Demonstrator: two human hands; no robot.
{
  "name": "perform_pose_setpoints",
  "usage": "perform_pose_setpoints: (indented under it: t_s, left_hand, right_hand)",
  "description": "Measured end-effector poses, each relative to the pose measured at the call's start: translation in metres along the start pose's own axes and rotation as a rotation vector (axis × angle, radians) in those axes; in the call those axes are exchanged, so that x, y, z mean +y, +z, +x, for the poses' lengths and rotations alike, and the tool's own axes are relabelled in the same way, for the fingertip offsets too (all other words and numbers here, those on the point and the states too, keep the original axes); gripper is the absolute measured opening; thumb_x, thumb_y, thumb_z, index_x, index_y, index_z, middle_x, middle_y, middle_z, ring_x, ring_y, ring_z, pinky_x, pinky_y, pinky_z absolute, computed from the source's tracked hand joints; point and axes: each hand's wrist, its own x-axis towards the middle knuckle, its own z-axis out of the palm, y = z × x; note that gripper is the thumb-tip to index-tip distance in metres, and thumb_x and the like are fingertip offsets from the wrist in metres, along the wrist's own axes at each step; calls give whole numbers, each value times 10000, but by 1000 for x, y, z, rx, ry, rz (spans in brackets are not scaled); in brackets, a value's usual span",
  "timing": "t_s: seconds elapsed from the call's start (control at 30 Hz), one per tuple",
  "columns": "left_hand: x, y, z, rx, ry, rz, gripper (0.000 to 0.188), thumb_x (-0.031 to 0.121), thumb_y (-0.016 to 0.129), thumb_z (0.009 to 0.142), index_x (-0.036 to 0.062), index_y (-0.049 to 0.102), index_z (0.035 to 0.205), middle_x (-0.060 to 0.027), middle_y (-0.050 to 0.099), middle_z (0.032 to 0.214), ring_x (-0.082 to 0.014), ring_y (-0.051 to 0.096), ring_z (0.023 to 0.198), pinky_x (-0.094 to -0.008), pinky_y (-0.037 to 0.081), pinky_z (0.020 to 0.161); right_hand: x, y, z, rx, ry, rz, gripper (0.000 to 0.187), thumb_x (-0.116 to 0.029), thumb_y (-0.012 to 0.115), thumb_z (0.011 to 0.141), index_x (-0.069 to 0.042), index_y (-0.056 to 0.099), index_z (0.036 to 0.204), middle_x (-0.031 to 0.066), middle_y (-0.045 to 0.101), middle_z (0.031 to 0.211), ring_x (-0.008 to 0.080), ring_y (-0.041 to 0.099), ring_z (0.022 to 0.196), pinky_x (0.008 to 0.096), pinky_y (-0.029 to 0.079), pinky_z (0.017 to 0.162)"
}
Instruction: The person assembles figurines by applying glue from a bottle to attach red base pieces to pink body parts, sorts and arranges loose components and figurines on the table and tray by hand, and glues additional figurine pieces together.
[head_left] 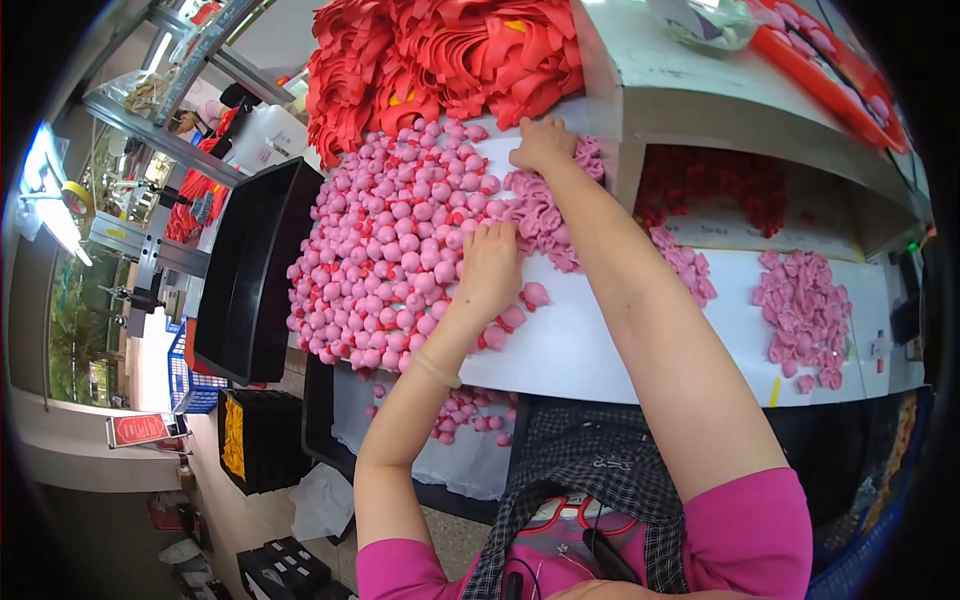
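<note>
My left hand rests with its fingers bent at the right edge of a large heap of round pink pieces with red bits among them. Beside its fingertips lies a strip of ruffled pink petal-like pieces. Farther off, my right hand reaches over the white tabletop with thumb and fingers apart, just below a tall pile of flat red pieces. Nothing shows in either hand, though the undersides of both are hidden. A few loose pink pieces lie to the right of my left wrist.
A white shelf box stands at the right, with dark red pieces inside. Another ruffled pink pile lies before it. At the left stands a tilted black tray. Below the table edge, more pink pieces lie on a lined tray.
</note>
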Motion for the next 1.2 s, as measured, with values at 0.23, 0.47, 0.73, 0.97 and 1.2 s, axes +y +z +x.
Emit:
perform_pose_setpoints:
  t_s: [0.23, 0.47, 0.73, 0.97, 1.2]
  left_hand:
    - [6, 25, 16, 67, 18, -312, 379, -56, 591, 788, -41, 556, 1165, -232, 640, 1074, -377, 634, 987, -428, 505, 845]
    - [55, 21, -28, -33, 21, -394, 469, -39, 588, 846, -48, 476, 1301, -244, 543, 1248, -399, 604, 1075, -435, 496, 920]
    - [85, 18, -85, 241, 142, -186, 360, -30, 608, 845, -11, 527, 1195, -224, 513, 1284, -417, 508, 1202, -458, 421, 1030]
    - [36, 18, -81, 274, 71, 109, 132, 49, 584, 884, 7, 588, 1009, -171, 585, 1209, -330, 553, 1141, -458, 392, 1058]
    - [24, 12, -76, 260, 44, 214, 96, 70, 621, 874, 83, 617, 970, -107, 607, 1161, -304, 572, 1079, -403, 415, 975]
  right_hand:
    - [-7, -12, -42, 16, -94, -155, 500, -332, 660, 854, -181, 592, 1325, 128, 578, 1347, 319, 519, 1274, 558, 433, 1003]
    - [4, -39, -97, -22, -359, -318, 349, -210, 616, 882, -81, 692, 1197, 126, 586, 1289, 289, 543, 1232, 447, 477, 963]
    - [25, -24, -137, 258, -618, -132, 324, -245, 691, 809, -59, 669, 1072, 135, 605, 1151, 302, 566, 1143, 472, 469, 940]
    - [29, -2, -135, 202, -714, -39, 408, -301, 743, 752, -94, 673, 1097, 121, 619, 1114, 307, 544, 1161, 527, 354, 998]
    - [45, -5, -125, 280, -666, -176, 309, -186, 728, 725, -110, 677, 1019, 111, 624, 1052, 297, 557, 1114, 492, 381, 955]
